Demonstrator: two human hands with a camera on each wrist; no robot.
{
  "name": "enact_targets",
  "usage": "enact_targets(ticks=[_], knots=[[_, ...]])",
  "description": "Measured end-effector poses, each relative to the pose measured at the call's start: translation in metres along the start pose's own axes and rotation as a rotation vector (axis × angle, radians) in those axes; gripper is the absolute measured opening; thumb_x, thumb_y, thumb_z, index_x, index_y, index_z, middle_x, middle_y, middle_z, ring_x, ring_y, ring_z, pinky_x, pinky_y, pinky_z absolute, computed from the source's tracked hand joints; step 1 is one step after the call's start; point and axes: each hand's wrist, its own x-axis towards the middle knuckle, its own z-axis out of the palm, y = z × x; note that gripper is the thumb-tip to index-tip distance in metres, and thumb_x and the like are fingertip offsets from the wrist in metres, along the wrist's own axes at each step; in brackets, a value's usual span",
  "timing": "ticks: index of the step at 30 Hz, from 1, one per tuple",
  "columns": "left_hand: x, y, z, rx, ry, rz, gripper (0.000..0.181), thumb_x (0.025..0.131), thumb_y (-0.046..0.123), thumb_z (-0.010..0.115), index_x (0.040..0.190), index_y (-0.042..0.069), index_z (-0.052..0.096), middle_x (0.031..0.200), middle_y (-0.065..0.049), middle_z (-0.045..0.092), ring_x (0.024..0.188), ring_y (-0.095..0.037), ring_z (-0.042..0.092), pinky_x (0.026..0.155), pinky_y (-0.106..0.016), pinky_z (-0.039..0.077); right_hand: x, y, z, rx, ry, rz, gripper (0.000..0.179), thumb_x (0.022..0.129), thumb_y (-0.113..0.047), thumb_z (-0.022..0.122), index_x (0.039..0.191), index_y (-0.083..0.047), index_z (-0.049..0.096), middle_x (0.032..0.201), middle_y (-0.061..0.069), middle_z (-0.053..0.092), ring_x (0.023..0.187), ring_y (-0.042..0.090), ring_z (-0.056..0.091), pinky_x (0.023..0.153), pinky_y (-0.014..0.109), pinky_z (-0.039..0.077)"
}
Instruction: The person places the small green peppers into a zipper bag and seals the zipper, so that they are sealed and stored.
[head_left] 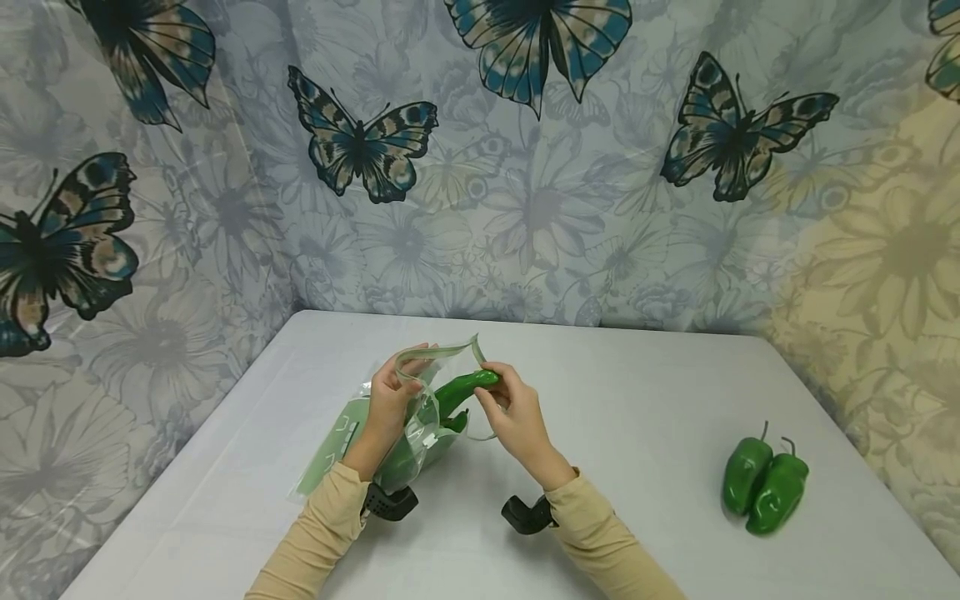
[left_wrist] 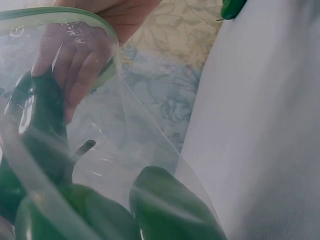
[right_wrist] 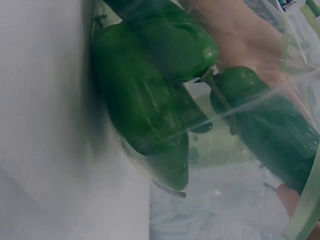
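Note:
A clear zip bag with a pale green rim (head_left: 438, 351) stands tilted at the middle of the table, its mouth open. My left hand (head_left: 386, 406) holds the bag at the left side of its mouth. With thumb and fingers my right hand (head_left: 520, 414) pinches the end of a long green pepper (head_left: 463, 388), which lies partly inside the mouth. Through the clear film in the right wrist view show more green peppers (right_wrist: 142, 95) low in the bag, some with stems. The left wrist view shows another pepper (left_wrist: 172, 207) near the bag's side.
Two green peppers (head_left: 777, 498) lie side by side on the white table (head_left: 637, 417) at the right. A flat green sheet (head_left: 330, 450) with pale markings lies left of the bag, partly behind my left arm. Butterfly-patterned cloth (head_left: 540, 225) hangs around the table.

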Motion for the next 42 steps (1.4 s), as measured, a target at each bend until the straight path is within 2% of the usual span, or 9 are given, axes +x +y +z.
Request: enact_targets(ticks=[7, 13, 19, 26, 29, 32, 36, 40, 42], knots=[[-0.001, -0.001, 0.002, -0.017, -0.019, 0.013, 0.055, 0.071, 0.037, 0.070, 0.115, 0.007, 0.058, 0.111, -0.005, 0.061, 0.109, -0.021, 0.052, 0.099, -0.036, 0.030, -0.002, -0.001, 0.000, -0.012, -0.024, 0.050, 0.026, 0.081, 0.019, 0.051, 0.107, 0.019, 0.046, 0.094, 0.030, 0.057, 0.085, 0.038, 0.060, 0.071, 0.037, 0.051], [0.000, 0.002, 0.004, 0.008, -0.015, 0.022, 0.053, 0.072, 0.038, 0.069, 0.115, 0.009, 0.059, 0.111, -0.005, 0.061, 0.108, -0.021, 0.052, 0.095, -0.032, 0.033, -0.001, -0.002, -0.001, -0.045, -0.090, 0.077, 0.024, 0.084, 0.017, 0.048, 0.109, 0.017, 0.048, 0.096, 0.030, 0.057, 0.086, 0.036, 0.060, 0.073, 0.034, 0.051], [0.000, 0.003, 0.005, 0.028, -0.017, 0.026, 0.053, 0.072, 0.036, 0.069, 0.115, 0.007, 0.058, 0.110, -0.005, 0.061, 0.107, -0.021, 0.053, 0.091, -0.031, 0.035, -0.006, 0.027, 0.000, -0.085, -0.144, 0.105, 0.024, 0.086, 0.010, 0.052, 0.110, 0.009, 0.054, 0.098, 0.020, 0.060, 0.085, 0.027, 0.062, 0.072, 0.028, 0.051], [0.000, 0.003, 0.005, 0.000, -0.032, 0.032, 0.053, 0.073, 0.032, 0.070, 0.115, 0.004, 0.058, 0.111, -0.006, 0.061, 0.106, -0.020, 0.053, 0.067, -0.019, 0.040, -0.008, 0.032, 0.000, -0.179, -0.186, 0.118, 0.026, 0.076, 0.011, 0.062, 0.101, 0.005, 0.063, 0.092, 0.009, 0.057, 0.077, 0.020, 0.059, 0.068, 0.021, 0.050], [-0.001, 0.003, 0.005, -0.006, -0.020, 0.032, 0.051, 0.072, 0.032, 0.071, 0.114, 0.005, 0.059, 0.110, -0.006, 0.061, 0.105, -0.020, 0.054, 0.065, -0.019, 0.040, -0.008, 0.032, 0.002, -0.207, -0.195, 0.109, 0.027, 0.074, 0.012, 0.064, 0.100, 0.005, 0.064, 0.087, 0.008, 0.056, 0.073, 0.017, 0.059, 0.065, 0.019, 0.050], [-0.001, 0.002, 0.004, -0.011, -0.012, 0.030, 0.052, 0.072, 0.033, 0.071, 0.114, 0.005, 0.059, 0.109, -0.006, 0.061, 0.106, -0.020, 0.053, 0.078, -0.025, 0.040, -0.008, 0.032, 0.003, -0.194, -0.181, 0.115, 0.026, 0.072, 0.014, 0.066, 0.096, 0.006, 0.062, 0.087, 0.009, 0.058, 0.074, 0.017, 0.060, 0.064, 0.018, 0.050], [-0.001, 0.001, 0.003, -0.017, -0.020, 0.026, 0.053, 0.072, 0.033, 0.071, 0.115, 0.004, 0.058, 0.110, -0.007, 0.061, 0.107, -0.021, 0.053, 0.081, -0.027, 0.038, -0.008, 0.030, 0.002, -0.184, -0.164, 0.139, 0.024, 0.069, 0.014, 0.069, 0.088, 0.003, 0.059, 0.082, 0.009, 0.061, 0.072, 0.017, 0.061, 0.063, 0.018, 0.050], [-0.001, 0.001, 0.003, -0.017, -0.023, 0.021, 0.051, 0.073, 0.032, 0.071, 0.115, 0.005, 0.058, 0.110, -0.007, 0.061, 0.106, -0.019, 0.053, 0.064, -0.020, 0.039, -0.010, 0.030, 0.000, -0.205, -0.189, 0.141, 0.020, 0.069, 0.014, 0.069, 0.084, 0.002, 0.063, 0.082, 0.008, 0.062, 0.072, 0.017, 0.062, 0.063, 0.018, 0.050], [-0.001, 0.001, 0.004, -0.018, -0.024, 0.019, 0.050, 0.073, 0.031, 0.071, 0.115, 0.006, 0.059, 0.110, -0.006, 0.061, 0.106, -0.019, 0.053, 0.062, -0.020, 0.038, -0.010, 0.030, 0.000, -0.216, -0.195, 0.138, 0.018, 0.070, 0.013, 0.068, 0.083, 0.001, 0.064, 0.083, 0.007, 0.061, 0.073, 0.017, 0.062, 0.064, 0.018, 0.050]])
